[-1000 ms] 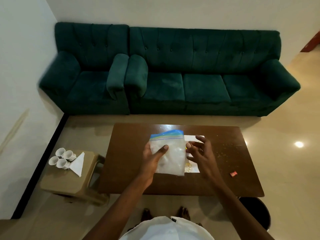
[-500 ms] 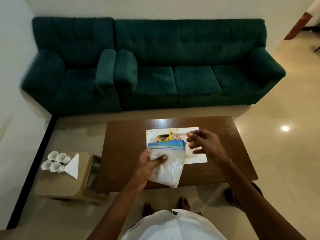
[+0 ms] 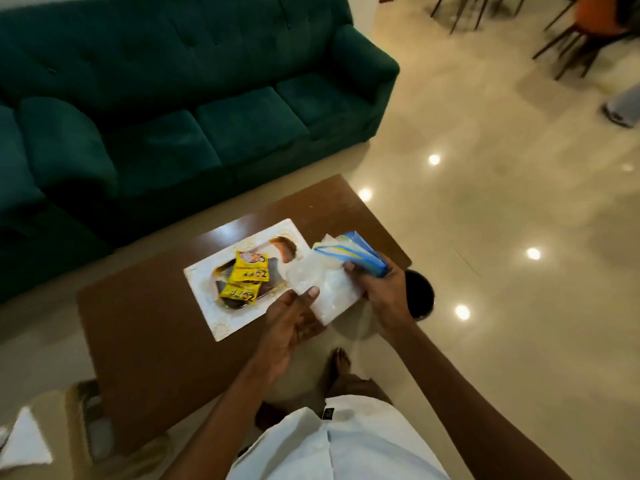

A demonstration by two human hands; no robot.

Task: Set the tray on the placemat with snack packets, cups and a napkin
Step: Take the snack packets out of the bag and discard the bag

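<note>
Gripping a clear zip-lock bag (image 3: 322, 292) with both hands, the person stands over a brown coffee table (image 3: 145, 341). The left hand (image 3: 294, 323) curls around the bag's lower end, thumb pressed on its top face and fingers tucked underneath. The right hand (image 3: 381, 289) closes on the bag's upper end, thumb lying by the blue zip strip and fingers wrapped behind it. The bag is held in the air at the right edge of the white placemat (image 3: 221, 320), overlapping that edge in the view. Whether anything is inside it cannot be told through the cloudy plastic.

The placemat lies flat on the table, and on it sits a dark tray (image 3: 282, 245) with an orange-brown rim. Two yellow snack packets (image 3: 247, 270) rest on the tray at the middle of the placemat, one partly over the other, both with dark lettering.

Beyond the placemat, a dark green sofa (image 3: 207, 116) runs along the far side. To the right of the placemat, past the right hand, a round dark bin (image 3: 420, 292) stands on the glossy tiled floor (image 3: 485, 202). Down to the left of the placemat, off the table, a low beige stool (image 3: 59, 420) carries a white napkin (image 3: 27, 441) folded into a triangle. On the near side of the placemat, a bare foot (image 3: 341, 362) and a white shirt (image 3: 346, 445) show
</note>
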